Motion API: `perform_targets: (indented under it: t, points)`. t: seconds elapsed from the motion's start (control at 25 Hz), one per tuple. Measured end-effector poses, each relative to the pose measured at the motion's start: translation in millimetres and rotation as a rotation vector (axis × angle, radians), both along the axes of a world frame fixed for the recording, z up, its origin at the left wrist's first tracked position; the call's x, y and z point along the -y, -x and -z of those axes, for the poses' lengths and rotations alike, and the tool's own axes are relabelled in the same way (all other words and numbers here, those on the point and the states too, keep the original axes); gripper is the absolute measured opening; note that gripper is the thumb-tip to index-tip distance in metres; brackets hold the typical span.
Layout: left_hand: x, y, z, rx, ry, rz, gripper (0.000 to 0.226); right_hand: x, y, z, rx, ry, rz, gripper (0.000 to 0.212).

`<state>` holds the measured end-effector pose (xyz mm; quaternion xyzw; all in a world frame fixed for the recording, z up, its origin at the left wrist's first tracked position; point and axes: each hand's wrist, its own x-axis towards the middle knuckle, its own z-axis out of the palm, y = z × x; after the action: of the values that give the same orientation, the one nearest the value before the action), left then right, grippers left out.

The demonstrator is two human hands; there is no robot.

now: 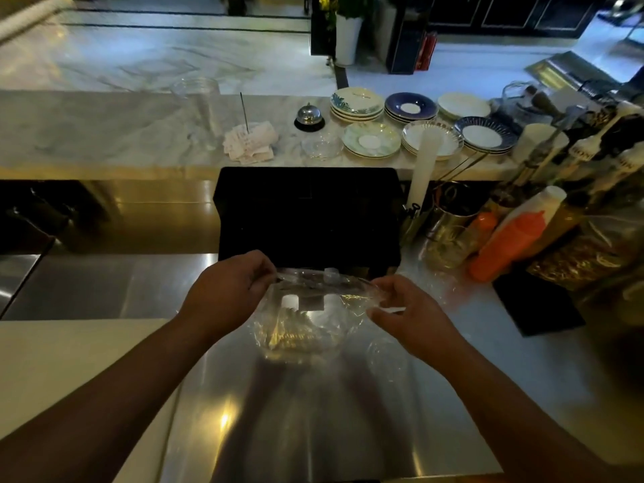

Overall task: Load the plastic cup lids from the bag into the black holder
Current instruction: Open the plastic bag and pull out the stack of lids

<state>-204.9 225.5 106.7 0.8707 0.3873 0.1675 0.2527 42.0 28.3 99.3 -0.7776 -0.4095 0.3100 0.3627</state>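
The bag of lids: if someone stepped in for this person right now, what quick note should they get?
Left hand: pinches the left side of the clear bag's mouth.
Right hand: pinches the right side, so the mouth is stretched between both hands.
The bag sits on the steel counter, just in front of the black holder.
The lids appear to be inside the bag.
Done: the bag is in place and its mouth is held apart.
Left: take the lids out and load them into the holder. Its inside is too dark to tell whether any are already there.
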Motion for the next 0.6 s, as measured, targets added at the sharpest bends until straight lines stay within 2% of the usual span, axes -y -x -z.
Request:
perform_targets:
  t: [0.08,0.16,0.2,0.24,0.32,0.4,0.44,0.52,0.6]
  points:
    - [-0.9,-5.6,1.8,-0.011,0.006,-0.029,0.004,-4.0,-1.6,13.4,-0.054,0.034,-0.043,0.037]
    - [-1.8,-9.5,4.2,-0.019,-0.009,-0.081,0.008,-13.7,-0.9,26.4,-0.090,0.029,-0.046,0.027]
    - [-1.6,-10.1,6.8,-0.021,-0.057,-0.120,0.017,-19.8,0.6,31.4,-0.104,0.013,-0.027,0.017]
    - [-0.9,-9.8,10.6,-0.035,-0.158,-0.157,0.029,-25.6,2.9,33.5,-0.131,-0.012,-0.010,0.011]
    - [3.8,-9.9,15.8,-0.070,-0.489,-0.114,0.046,-36.3,6.2,35.9,-0.164,-0.076,0.005,0.018]
    - [13.0,-15.9,15.9,-0.074,-0.766,0.069,0.045,-45.4,8.6,34.6,-0.146,-0.119,-0.010,0.018]
    - [17.1,-21.9,15.6,-0.069,-0.808,0.162,0.041,-49.0,9.7,33.4,-0.140,-0.134,-0.017,0.017]
    - [23.8,-38.4,14.1,-0.076,-0.736,0.250,0.041,-54.3,11.0,31.3,-0.137,-0.151,-0.033,0.017]
    - [28.4,-53.3,11.8,-0.117,-0.605,0.250,0.048,-57.1,11.9,28.9,-0.145,-0.172,-0.064,0.017]
